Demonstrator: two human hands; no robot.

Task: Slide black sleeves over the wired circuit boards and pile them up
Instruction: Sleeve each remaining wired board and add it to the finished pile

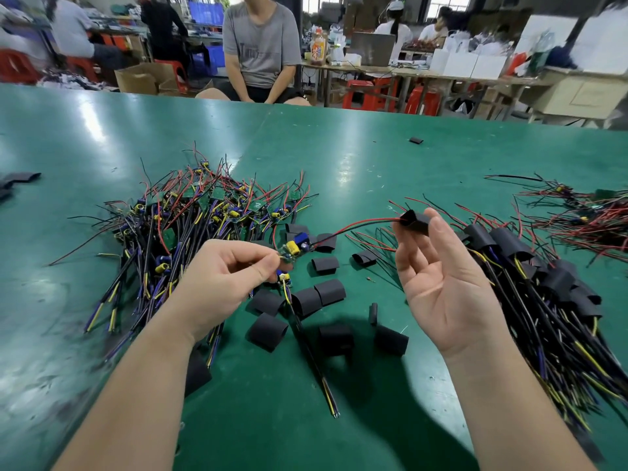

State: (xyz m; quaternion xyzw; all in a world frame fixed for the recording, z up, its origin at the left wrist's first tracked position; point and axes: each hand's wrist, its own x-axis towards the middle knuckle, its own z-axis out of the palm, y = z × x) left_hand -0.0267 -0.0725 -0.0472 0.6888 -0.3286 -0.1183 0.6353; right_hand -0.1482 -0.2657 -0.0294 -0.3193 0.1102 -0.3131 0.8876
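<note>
My left hand [224, 277] pinches a small wired circuit board [295, 249] with a yellow and a blue capacitor, just above the table. Its red and black wires run right into a black sleeve [415, 222], which my right hand [438, 277] pinches between thumb and fingertips, palm turned up. The wires' tips stick out past the sleeve. A heap of bare wired boards [204, 212] lies at the left. Sleeved boards [530, 266] are piled at the right. Several loose black sleeves [306, 300] lie between my hands.
The work surface is a green table [339, 164]. Another tangle of wired boards [584, 215] lies at the far right. A lone sleeve [415, 140] sits farther back, more sleeves [17, 180] at the left edge. A person in a grey shirt [261, 49] sits across the table.
</note>
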